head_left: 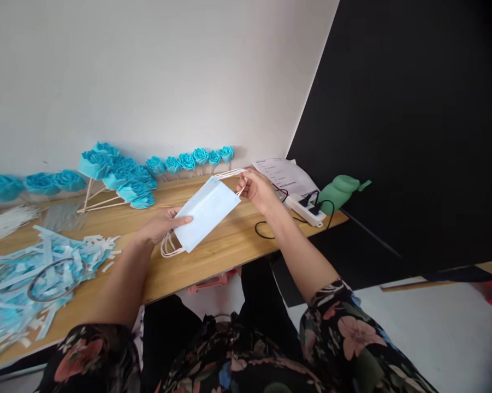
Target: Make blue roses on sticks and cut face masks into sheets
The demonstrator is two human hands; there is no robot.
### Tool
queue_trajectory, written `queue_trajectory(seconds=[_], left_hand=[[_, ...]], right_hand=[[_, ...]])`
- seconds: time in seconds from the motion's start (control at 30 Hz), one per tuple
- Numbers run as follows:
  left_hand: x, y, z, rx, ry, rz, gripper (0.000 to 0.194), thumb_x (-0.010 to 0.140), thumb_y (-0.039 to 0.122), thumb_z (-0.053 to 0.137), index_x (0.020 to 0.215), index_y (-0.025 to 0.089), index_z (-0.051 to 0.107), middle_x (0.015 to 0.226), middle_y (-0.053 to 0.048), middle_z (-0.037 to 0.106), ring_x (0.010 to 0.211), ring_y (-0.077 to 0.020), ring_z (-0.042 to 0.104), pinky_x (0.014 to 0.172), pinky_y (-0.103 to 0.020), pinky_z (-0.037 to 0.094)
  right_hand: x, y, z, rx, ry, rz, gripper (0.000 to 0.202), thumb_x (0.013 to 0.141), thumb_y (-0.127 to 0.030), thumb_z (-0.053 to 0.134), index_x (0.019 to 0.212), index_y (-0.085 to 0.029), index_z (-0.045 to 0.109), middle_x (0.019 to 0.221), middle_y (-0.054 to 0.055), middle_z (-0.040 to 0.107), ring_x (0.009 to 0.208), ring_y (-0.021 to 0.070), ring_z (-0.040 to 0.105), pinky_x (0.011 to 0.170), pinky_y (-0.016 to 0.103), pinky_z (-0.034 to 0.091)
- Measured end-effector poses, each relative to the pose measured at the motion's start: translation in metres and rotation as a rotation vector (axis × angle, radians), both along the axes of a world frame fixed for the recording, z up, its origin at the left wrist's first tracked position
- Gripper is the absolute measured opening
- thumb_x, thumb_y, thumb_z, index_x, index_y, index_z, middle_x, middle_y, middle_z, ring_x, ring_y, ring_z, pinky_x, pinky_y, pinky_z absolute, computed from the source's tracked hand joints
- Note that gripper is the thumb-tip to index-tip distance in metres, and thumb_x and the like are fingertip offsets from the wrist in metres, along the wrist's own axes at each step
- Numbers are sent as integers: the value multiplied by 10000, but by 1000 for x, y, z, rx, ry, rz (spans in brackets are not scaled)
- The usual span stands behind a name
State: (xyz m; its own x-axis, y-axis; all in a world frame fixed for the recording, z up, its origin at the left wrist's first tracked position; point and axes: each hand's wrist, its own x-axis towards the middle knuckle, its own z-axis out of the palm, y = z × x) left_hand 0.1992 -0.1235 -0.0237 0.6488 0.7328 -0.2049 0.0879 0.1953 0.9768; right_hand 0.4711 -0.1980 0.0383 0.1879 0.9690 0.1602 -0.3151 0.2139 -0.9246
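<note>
A light blue face mask (207, 214) is held tilted above the wooden table; several white ear loops at both ends suggest a stack of them. My left hand (164, 225) grips its left end, thumb lying on top and fingers hidden underneath. At the upper right corner, my right hand (257, 188) is closed on the white ear loops (230, 173), fingertips pinched together. More loops (170, 248) hang from the lower left end, beside my left hand.
Blue folded flowers on sticks (125, 174) line the wall. At left lie cut blue-white strips (61, 262) with a ring-shaped tool (51, 279) and white cords (8, 222). On the right are a power strip (305, 210), cables, papers (284, 173) and a green object (339, 191).
</note>
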Motion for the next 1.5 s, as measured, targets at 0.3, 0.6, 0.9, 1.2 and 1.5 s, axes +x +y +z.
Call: queue_trajectory(seconds=[0.3, 0.6, 0.9, 1.2, 1.5], left_hand=[[5, 12, -13, 5, -59, 294, 569, 511, 434, 921, 962, 138, 743, 832, -88, 757, 654, -211, 673, 582, -302, 527], [17, 1, -10, -20, -105, 253, 647, 502, 462, 933, 1017, 123, 734, 909, -113, 769, 718, -225, 688, 619, -303, 539], [17, 4, -9, -6, -196, 114, 514, 598, 518, 884, 872, 123, 704, 614, -45, 682, 489, -147, 589, 535, -277, 469], [16, 6, -10, 26, -257, 141, 405, 677, 501, 846, 733, 161, 634, 554, 29, 533, 429, -55, 371, 468, -215, 310], [16, 4, -8, 59, -226, 130, 467, 661, 589, 822, 758, 175, 628, 488, 53, 427, 420, -62, 280, 436, -218, 185]], right_hand=[[5, 16, -52, -219, -105, -129, 375, 783, -401, 757, 1121, -255, 686, 1236, 58, 714, 1123, 199, 668, 1010, 405, 501], [-64, 23, -62, -190, 16, 173, 464, 620, -473, 873, 967, -199, 733, 1039, 67, 780, 1045, 251, 697, 957, 402, 562], [-61, 39, -40, -86, -16, -225, 365, 660, -425, 833, 900, -184, 699, 958, 49, 776, 1015, 250, 703, 891, 379, 583], [-37, 40, -31, -64, 15, -274, 345, 661, -383, 831, 905, -187, 685, 977, 42, 766, 1056, 245, 700, 910, 386, 585], [-36, 41, -33, -48, 22, -255, 365, 671, -398, 832, 922, -198, 657, 983, 43, 764, 1062, 242, 698, 897, 402, 595]])
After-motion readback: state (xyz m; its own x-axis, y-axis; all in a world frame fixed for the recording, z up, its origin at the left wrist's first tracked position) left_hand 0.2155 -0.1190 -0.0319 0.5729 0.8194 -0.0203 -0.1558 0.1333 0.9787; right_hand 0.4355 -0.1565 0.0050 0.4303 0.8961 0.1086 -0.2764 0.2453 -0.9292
